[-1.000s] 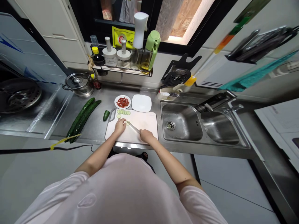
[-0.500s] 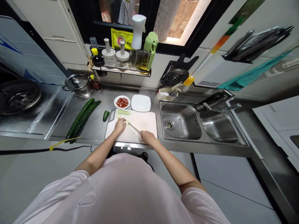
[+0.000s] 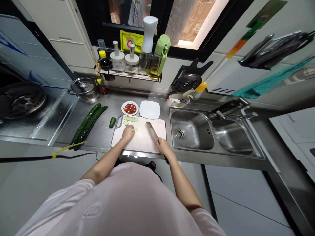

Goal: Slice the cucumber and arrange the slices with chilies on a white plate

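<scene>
On the white cutting board (image 3: 145, 139) my left hand (image 3: 128, 133) rests with fingers curled over a small cucumber piece that I can barely see; one loose slice lies just beside it. My right hand (image 3: 162, 145) grips the handle of a cleaver (image 3: 152, 130), whose blade lies flat-ish and points away from me over the board's right half, apart from the left hand. A row of cucumber slices (image 3: 130, 119) lies along the board's far left edge.
Two whole cucumbers (image 3: 88, 124) and a cucumber end (image 3: 112, 122) lie left of the board. A plate of red chillies (image 3: 130, 108) and an empty white plate (image 3: 149, 109) sit behind it. A double sink (image 3: 214, 132) is to the right, a lidded pot (image 3: 83, 88) far left.
My right hand has drawn the cleaver away from the left hand, to the right, and turned the blade. A fresh slice now lies beside the left hand.
</scene>
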Available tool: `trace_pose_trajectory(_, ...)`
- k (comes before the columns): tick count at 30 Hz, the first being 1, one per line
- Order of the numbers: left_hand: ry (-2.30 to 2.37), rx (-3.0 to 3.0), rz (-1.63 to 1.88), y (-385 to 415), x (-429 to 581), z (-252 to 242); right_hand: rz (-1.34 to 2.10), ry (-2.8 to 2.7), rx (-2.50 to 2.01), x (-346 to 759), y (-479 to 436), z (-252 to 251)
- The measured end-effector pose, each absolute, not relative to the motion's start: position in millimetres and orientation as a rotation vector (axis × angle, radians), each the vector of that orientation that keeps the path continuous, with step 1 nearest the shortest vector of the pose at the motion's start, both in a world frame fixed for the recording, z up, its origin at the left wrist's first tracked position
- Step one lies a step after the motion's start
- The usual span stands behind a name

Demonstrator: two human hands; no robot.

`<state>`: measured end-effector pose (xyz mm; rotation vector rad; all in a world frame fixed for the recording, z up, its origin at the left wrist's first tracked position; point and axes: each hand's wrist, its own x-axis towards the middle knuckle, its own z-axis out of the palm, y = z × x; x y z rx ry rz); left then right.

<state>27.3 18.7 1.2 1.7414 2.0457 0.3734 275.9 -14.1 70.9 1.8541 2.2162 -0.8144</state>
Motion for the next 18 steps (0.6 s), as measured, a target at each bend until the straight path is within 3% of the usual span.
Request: trace_pose_trajectory(18, 2.083, 1.633, 0.239, 33.4, 36.6, 7.5, -0.879, 2.16, 2.072, 267.7, -18.5, 28.8)
